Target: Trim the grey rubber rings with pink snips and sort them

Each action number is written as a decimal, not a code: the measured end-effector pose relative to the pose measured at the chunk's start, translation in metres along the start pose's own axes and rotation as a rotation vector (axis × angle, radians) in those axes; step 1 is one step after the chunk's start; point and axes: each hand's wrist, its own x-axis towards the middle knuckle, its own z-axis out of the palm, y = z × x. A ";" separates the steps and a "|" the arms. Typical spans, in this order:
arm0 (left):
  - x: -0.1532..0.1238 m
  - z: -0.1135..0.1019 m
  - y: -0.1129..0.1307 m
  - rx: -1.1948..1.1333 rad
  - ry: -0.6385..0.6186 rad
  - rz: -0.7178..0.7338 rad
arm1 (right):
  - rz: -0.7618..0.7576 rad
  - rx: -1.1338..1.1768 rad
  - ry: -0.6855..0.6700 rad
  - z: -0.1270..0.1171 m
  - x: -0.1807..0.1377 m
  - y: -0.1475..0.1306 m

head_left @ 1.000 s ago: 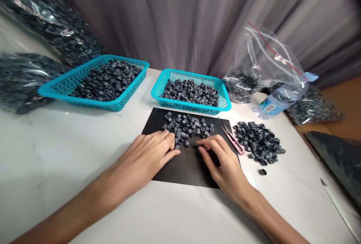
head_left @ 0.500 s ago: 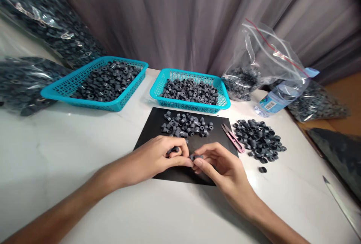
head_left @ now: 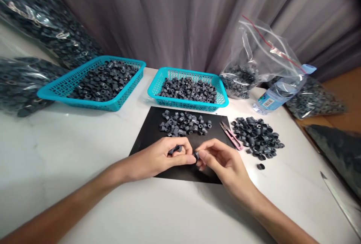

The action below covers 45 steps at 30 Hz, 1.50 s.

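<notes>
Above the black mat (head_left: pixel 143 142), my left hand (head_left: pixel 165 157) is closed around dark grey ring-shaped pieces (head_left: pixel 176 149) in its curled fingers. Its thumb tip touches a small grey cylindrical piece (head_left: pixel 196 156), which my right hand (head_left: pixel 218 157) pinches between thumb and finger. Just beyond my hands lies a heap of similar small grey hollow pieces (head_left: pixel 183 123) on the mat. Pink thread snips (head_left: pixel 233 138) rest across the mat's right edge. To their right, dark caps (head_left: pixel 258 136) are piled on the white table, with one cap (head_left: pixel 261 166) lying apart.
Two turquoise baskets (head_left: pixel 113 105) (head_left: pixel 191 105) of grey pieces stand at the back. Filled plastic bags (head_left: pixel 56 29) lean at the left. A zip bag (head_left: pixel 239 80), a water bottle (head_left: pixel 272 99) and another filled bag (head_left: pixel 313 99) are at the right. A pointed strip (head_left: pixel 338 199) lies far right.
The small piece between my hands has turned and now sits more upright in the pinch. My right hand has shifted slightly. The whole view has moved a little.
</notes>
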 end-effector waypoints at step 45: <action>0.007 0.021 -0.008 -0.836 -0.147 -0.053 | -0.369 -0.372 0.186 -0.014 -0.009 -0.004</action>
